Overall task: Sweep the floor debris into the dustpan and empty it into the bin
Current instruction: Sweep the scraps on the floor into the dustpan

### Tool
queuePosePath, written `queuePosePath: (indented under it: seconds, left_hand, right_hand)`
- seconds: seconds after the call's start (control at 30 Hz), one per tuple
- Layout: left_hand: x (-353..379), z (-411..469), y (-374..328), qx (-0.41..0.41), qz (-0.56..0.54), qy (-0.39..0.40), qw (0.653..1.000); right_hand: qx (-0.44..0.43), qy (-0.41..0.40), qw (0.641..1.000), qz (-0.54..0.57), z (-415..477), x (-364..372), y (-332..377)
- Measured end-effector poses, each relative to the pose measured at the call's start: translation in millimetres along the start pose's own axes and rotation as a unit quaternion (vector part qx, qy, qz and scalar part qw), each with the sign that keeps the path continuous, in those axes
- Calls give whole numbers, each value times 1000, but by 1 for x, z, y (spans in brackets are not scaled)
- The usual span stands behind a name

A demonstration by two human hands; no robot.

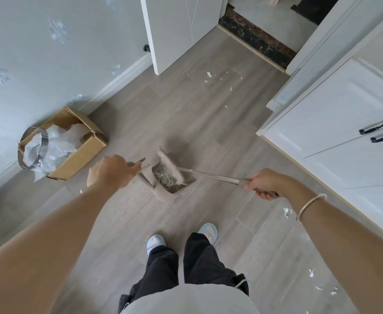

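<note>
Sweeping white paper scraps [209, 74] into the beige long-handled dustpan [172, 177].

Left hand [111, 172] closed round its handle, right hand [265, 183] gripping the silver-shafted broom [171, 166]; best kept flat, stroked short.

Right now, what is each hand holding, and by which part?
The left hand grips the beige long-handled dustpan at the top of its handle. The right hand grips the metal-handled broom at the handle's end.
</note>
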State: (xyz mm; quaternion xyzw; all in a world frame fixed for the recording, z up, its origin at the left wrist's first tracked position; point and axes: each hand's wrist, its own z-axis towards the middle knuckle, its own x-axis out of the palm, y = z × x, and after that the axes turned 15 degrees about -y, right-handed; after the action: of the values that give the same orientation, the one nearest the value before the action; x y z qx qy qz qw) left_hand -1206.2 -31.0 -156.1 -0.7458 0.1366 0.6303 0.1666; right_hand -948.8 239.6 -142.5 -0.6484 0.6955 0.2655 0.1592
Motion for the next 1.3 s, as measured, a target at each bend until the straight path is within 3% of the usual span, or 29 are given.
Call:
queuePosePath:
  seconds: [0.27,0.6,0.8,1.0,1.3]
  left_hand:
    - [-7,-11,20,-9,-28,2,1000]
    - [-19,-21,70,-47,-19,-19,999]
    - [-7,-27,77,-65,-22,-9,998]
    - [-5,-24,86,-67,-29,-15,997]
    - [-21,-16,110,-101,-86,-37,990]
  right_hand:
    - [-63,-98,993,28,-34,6,19]
    - [-89,-182,977,-71,-9,60,11]
    - [-102,-75,985,-117,-25,109,32]
    - [-66,-6,997,-36,-40,68,57]
    - [-85,-119,989,-1,-63,71,72]
